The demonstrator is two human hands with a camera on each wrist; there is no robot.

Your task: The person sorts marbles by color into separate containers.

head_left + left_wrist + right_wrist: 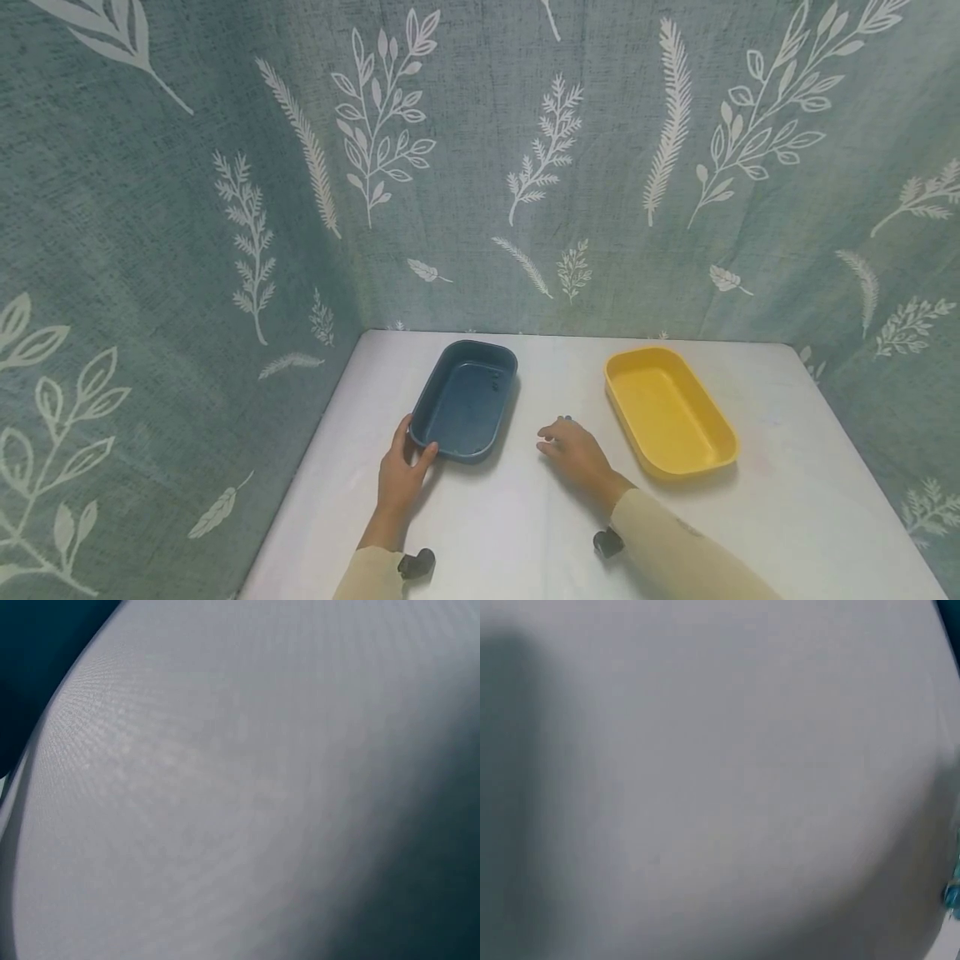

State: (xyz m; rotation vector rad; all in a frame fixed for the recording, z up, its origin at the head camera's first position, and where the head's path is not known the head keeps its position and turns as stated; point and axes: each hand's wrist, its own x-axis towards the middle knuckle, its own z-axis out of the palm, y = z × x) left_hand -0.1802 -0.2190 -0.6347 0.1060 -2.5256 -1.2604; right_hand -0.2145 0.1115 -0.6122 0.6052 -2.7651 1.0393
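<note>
My left hand (401, 479) grips the near left corner of a dark blue tray (467, 454), thumb on the near side and fingers along the left side. Several tiny dark green pieces (495, 381) lie inside it, towards the far right. My right hand (576, 454) is low over the white table between the trays, fingers loosely bent, with a gap between thumb and forefinger tips. Small bluish pieces (565, 418) show just past its knuckles, partly hidden. A shiny teal piece (952, 895) appears at the right wrist view's edge. The tray's edge (45, 645) enters the left wrist view.
A yellow tray (675, 417) stands to the right of my right hand. The white tabletop (510, 533) ends at a leaf-patterned green cloth (465, 275) behind and at the sides. A dark wrist camera (417, 564) sits on each sleeve.
</note>
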